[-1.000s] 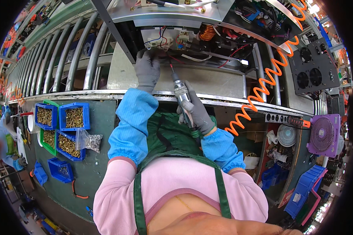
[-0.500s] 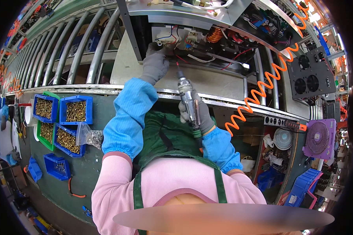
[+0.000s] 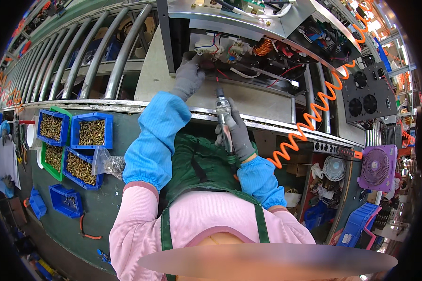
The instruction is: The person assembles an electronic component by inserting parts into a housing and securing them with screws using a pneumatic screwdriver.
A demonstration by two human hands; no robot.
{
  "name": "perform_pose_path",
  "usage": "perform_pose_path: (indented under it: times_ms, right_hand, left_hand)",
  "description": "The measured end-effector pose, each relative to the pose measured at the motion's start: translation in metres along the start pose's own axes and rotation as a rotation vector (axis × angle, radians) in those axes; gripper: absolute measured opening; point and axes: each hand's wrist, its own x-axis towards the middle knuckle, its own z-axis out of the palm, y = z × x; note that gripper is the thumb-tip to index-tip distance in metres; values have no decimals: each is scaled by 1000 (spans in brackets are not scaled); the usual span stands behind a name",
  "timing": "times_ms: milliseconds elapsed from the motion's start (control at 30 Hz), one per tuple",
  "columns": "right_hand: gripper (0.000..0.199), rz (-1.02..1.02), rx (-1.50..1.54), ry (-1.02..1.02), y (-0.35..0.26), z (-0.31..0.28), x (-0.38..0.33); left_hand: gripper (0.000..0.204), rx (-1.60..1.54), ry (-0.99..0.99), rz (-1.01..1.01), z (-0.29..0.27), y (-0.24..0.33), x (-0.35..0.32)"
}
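Observation:
My right hand, in a grey glove, is wrapped around a power screwdriver. Its bit points away from me, toward the open metal cabinet, and stays short of the parts inside. My left hand, also gloved, reaches into the cabinet's lower left corner with its fingers curled near a white component with red and blue wires. What those fingers hold, if anything, is hidden. A copper coil and a loose white cable lie farther right in the cabinet.
Blue bins of screws and a bag of small metal parts sit on the bench at left. Rollers run beyond. An orange coiled hose hangs at right, near a purple fan. Another person works at the far left.
The cabinet and my left hand sit slightly farther right in view. The screwdriver has swung a little more upright, its bit still apart from the cabinet parts.

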Motion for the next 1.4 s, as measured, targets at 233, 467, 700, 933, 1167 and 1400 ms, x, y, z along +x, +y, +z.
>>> perform_pose_path:
  times_ms: [233,467,700,933,1167,1400]
  right_hand:
    - [60,35,14,2,-5,10,-2]
    - [72,-24,295,-91,-6,27,-10]
    - [76,-18,272,-83,-5,27,-8]
    - [82,-74,176,-8,-1,54,-9]
    - [81,-6,336,-54,-14,51,-14]
    - [73,18,344,-49,-20,51,-16]
  left_hand:
    - [52,47,-2,31,3,6,-1]
    - [50,40,15,24,7,14,-6]
    - [51,126,0,26,6,21,-5]
    - [50,253,-25,60,6,31,-4]
    - [50,291,-69,37,3,35,-4]
    - [46,150,30,89,15,7,-1]
